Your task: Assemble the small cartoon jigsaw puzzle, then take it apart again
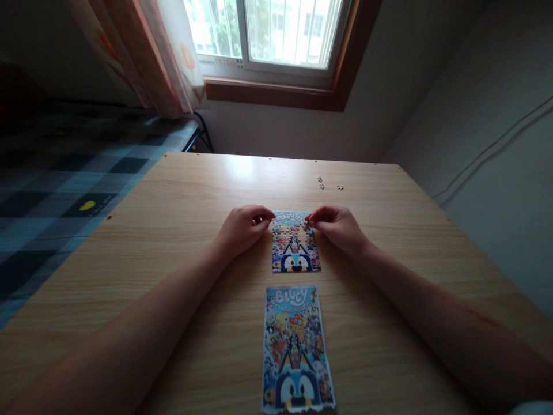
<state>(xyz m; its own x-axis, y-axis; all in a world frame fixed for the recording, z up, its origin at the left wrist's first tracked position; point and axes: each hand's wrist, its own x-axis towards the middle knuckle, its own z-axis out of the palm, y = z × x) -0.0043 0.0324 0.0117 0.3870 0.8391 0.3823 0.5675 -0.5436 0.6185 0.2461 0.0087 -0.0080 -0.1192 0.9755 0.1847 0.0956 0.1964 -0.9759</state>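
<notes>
A nearly whole jigsaw puzzle [296,248] lies flat on the table, with a blue cartoon dog's face at its near end and "BLUEY" lettering at its far end. My left hand [248,226] rests at its upper left edge, fingers curled and tips together; whether anything is between them is hidden. At the upper right part of the puzzle, my right hand [339,226] pinches a small puzzle piece [306,223] over a patch with a gap. Below the puzzle lies a printed picture sheet [298,346] with the same design and a torn near edge.
Three loose puzzle pieces [321,183] lie toward the far right of the wooden table [194,190]. A bed with a checked cover [129,164] stands to the left. Beyond the table are a curtain [151,52] and a window [285,34]; a cable [488,144] runs along the right wall.
</notes>
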